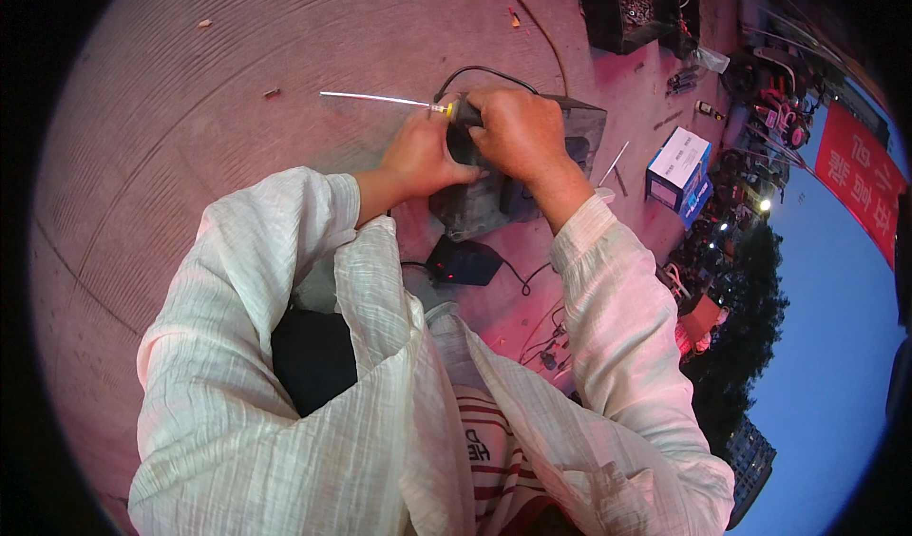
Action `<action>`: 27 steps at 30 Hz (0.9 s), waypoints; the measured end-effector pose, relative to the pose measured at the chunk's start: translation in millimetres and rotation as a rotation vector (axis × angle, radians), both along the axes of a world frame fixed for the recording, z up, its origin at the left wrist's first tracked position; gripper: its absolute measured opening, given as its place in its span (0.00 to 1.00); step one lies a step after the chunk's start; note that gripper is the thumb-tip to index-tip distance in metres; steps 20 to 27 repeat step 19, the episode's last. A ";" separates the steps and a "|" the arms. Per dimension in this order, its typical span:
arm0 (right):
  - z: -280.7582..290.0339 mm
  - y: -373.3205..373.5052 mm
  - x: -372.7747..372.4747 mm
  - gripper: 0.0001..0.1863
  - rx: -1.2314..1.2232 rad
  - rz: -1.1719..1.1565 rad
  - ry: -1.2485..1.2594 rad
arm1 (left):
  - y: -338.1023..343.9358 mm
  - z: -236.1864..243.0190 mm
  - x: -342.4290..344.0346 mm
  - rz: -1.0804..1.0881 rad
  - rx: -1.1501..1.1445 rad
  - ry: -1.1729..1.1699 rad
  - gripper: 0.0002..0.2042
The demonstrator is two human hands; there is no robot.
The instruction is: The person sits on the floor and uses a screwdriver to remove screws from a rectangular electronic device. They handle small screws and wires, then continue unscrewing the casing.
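A long, thin, bright rod with a yellow collar points left from the dark handle-like piece at my hands. My right hand is closed over that dark piece, its fingers curled. Just left of it, my left hand is closed around a dark part below the collar, thumb stretched right. What exactly its fingers grip is hidden. Both hands are over a dark, worn, boxy block on the ground. A black cable arcs behind them.
A dark flat device with a small red light lies nearer me, with a cable. A blue-and-white box and a thin rod are to the right. A black bin of small parts stands far back. Parked motorbikes line the right.
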State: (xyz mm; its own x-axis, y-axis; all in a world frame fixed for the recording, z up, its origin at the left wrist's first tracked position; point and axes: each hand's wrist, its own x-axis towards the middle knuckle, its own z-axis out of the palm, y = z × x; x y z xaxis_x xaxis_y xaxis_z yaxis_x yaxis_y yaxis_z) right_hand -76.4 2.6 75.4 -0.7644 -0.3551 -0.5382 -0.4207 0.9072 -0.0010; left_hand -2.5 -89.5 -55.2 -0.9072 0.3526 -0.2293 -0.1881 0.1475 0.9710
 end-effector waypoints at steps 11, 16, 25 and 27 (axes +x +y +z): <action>3.8 16.5 11.7 0.15 -0.052 -0.307 0.054 | -4.3 10.2 1.9 0.068 -0.038 -0.036 0.50; 36.7 40.5 33.0 0.21 -0.232 -0.415 0.052 | -4.6 7.3 2.6 0.070 -0.068 -0.032 0.50; 78.3 60.3 48.9 0.31 -0.345 -0.481 -0.051 | -5.4 12.8 1.2 0.029 -0.087 -0.086 0.50; 78.3 60.3 48.9 0.31 -0.345 -0.481 -0.051 | -5.4 12.8 1.2 0.029 -0.087 -0.086 0.50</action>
